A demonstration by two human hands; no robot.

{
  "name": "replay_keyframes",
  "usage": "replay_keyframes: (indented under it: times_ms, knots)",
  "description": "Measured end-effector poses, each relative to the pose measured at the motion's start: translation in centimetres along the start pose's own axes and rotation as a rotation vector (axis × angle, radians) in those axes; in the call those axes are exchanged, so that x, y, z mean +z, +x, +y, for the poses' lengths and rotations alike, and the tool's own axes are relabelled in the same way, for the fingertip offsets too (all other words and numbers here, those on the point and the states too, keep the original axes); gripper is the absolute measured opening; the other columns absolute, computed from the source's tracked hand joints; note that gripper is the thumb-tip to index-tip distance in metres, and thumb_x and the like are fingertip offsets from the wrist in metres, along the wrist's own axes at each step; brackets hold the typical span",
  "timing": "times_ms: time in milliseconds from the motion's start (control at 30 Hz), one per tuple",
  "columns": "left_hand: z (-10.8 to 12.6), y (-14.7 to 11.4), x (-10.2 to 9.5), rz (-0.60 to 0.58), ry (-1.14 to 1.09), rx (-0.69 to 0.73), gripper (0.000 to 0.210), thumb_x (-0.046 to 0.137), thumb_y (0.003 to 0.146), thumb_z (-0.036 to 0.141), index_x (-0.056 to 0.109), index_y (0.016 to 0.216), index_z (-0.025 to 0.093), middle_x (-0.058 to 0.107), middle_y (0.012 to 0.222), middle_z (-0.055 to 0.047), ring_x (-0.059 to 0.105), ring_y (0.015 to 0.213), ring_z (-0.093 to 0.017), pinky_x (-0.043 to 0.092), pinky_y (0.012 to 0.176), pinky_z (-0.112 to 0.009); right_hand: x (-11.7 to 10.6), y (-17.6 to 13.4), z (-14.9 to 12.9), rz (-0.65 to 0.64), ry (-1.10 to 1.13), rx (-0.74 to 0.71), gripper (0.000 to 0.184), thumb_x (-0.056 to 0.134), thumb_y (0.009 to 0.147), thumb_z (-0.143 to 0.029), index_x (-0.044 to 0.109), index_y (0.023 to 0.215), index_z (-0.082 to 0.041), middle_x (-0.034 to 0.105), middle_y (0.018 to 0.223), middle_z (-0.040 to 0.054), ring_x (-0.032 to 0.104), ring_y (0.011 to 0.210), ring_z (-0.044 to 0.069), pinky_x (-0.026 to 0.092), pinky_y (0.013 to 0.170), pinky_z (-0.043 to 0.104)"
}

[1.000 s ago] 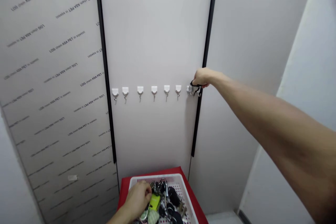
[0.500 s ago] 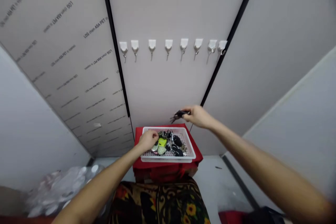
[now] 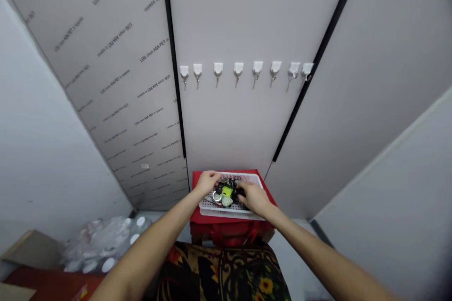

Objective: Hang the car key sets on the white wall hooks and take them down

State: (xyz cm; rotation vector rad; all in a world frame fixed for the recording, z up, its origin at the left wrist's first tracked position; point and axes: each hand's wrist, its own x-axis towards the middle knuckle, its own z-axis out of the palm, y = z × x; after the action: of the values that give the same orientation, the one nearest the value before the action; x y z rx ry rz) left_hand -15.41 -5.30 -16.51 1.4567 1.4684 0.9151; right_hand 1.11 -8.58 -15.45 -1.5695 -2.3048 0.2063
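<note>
A white perforated plastic basket (image 3: pixel 229 214) holds a pile of keys and key rings, among them a bright yellow-green tag (image 3: pixel 227 191), a pale striped shell-shaped fob (image 3: pixel 226 201) and a silver ring (image 3: pixel 216 196). My left hand (image 3: pixel 206 183) is at the basket's left back corner, fingertips pinched together by the keys; what they grip is hidden. Inside the right half of the basket, my right hand (image 3: pixel 254 197) has its fingers bent round a dark bunch of keys (image 3: pixel 241 192), mostly covered by the hand.
Under the basket is a red cloth-covered box (image 3: pixel 233 231), close before my patterned clothing. A row of several white adhesive hooks (image 3: pixel 238 69) runs across the wall panel ahead. Clear plastic bags and white-capped bottles (image 3: pixel 106 242) lie on the floor at left.
My right hand has come down from in front of the wall into the basket with the bunch of keys. My left hand stays by the basket's left side. The view has shifted slightly.
</note>
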Motion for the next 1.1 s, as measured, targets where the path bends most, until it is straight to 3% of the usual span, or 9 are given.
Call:
replay_keyframes:
  times_ms: [100,200,333,433,533,667,833,967,1100]
  knots:
    - [3.9,0.1,-1.7,-0.075,-0.316,-0.059,0.046,0.026,0.065,0.053,0.044,0.053,0.012,0.038,0.04,0.004,0.033,0.035,-0.003,0.024,0.038,-0.016,-3.1,2.2,-0.8,0.053,0.253,0.04,0.03,0.031,0.065,-0.045,0.043,0.054,-0.02,0.052,0.059,0.0027,0.049,0.058,0.016,0.035,0.055,0.027]
    - [9.3,0.0,-3.7,-0.234,-0.492,0.022,0.056,0.01,0.063,0.061,0.033,0.044,0.014,0.025,0.034,0.005,0.022,0.03,-0.002,0.016,0.035,-0.015,-8.0,5.1,-2.8,0.06,0.71,0.083,0.05,0.008,0.067,-0.056,0.029,0.042,-0.018,0.034,0.038,-0.0019,0.034,0.035,0.008,0.031,0.042,0.023]
    - [14.9,-0.4,-4.8,-0.409,-0.506,0.186,0.06,0.002,0.059,0.065,0.029,0.041,0.015,0.02,0.033,0.005,0.018,0.029,-0.001,0.013,0.034,-0.015,-13.0,7.5,-5.7,-0.038,1.116,0.009,0.053,-0.006,0.06,-0.062,0.018,0.042,-0.018,0.021,0.034,-0.0058,0.017,0.028,0.004,0.022,0.032,0.018]
    - [16.1,-0.7,-4.6,-0.425,-0.468,0.214,0.061,0.001,0.058,0.066,0.029,0.041,0.015,0.018,0.032,0.005,0.018,0.029,-0.001,0.013,0.034,-0.014,-13.9,7.7,-6.8,-0.094,1.194,0.006,0.054,-0.005,0.057,-0.066,0.016,0.042,-0.018,0.019,0.033,-0.0066,0.014,0.027,0.003,0.018,0.031,0.017]
    - [15.2,-0.9,-4.3,-0.398,-0.415,0.18,0.062,0.0,0.058,0.066,0.03,0.041,0.015,0.02,0.033,0.005,0.019,0.029,-0.001,0.013,0.034,-0.014,-12.9,7.5,-7.0,-0.125,1.207,0.031,0.054,-0.001,0.057,-0.066,0.017,0.041,-0.018,0.018,0.031,-0.007,0.014,0.027,0.003,0.015,0.03,0.017]
    - [11.9,-1.1,-3.6,-0.317,-0.298,0.103,0.063,0.002,0.057,0.066,0.033,0.041,0.014,0.025,0.032,0.004,0.022,0.029,-0.002,0.016,0.034,-0.016,-9.5,7.0,-6.3,-0.148,1.112,0.075,0.054,0.0,0.059,-0.065,0.019,0.04,-0.018,0.019,0.031,-0.0068,0.015,0.026,0.003,0.015,0.03,0.017]
    - [4.8,-1.5,-2.9,-0.154,0.112,0.021,0.044,0.035,0.059,0.054,0.045,0.047,0.012,0.04,0.038,0.003,0.036,0.036,-0.005,0.027,0.039,-0.017,-2.8,5.2,-3.3,-0.042,0.545,0.033,0.045,0.03,0.065,-0.051,0.035,0.039,-0.015,0.032,0.033,-0.0038,0.029,0.033,0.005,0.023,0.037,0.018]
    - [-0.1,-2.0,-2.4,-0.079,0.397,0.018,0.021,0.049,0.055,0.034,0.053,0.055,0.013,0.046,0.043,0.003,0.04,0.043,-0.006,0.03,0.043,-0.017,1.2,3.4,-1.3,-0.1,0.26,-0.091,0.017,0.042,0.062,-0.025,0.055,0.059,-0.015,0.052,0.053,-0.0005,0.043,0.049,0.008,0.032,0.048,0.018]
    - [-1.7,-2.3,-1.6,-0.112,0.439,-0.019,0.027,0.052,0.052,0.022,0.054,0.078,0.015,0.051,0.049,0.004,0.042,0.044,-0.006,0.03,0.042,-0.015,2.7,2.8,-1.1,-0.116,0.102,-0.229,0.029,0.039,0.06,-0.016,0.056,0.083,-0.019,0.057,0.081,0.0025,0.049,0.072,0.012,0.034,0.064,0.02]
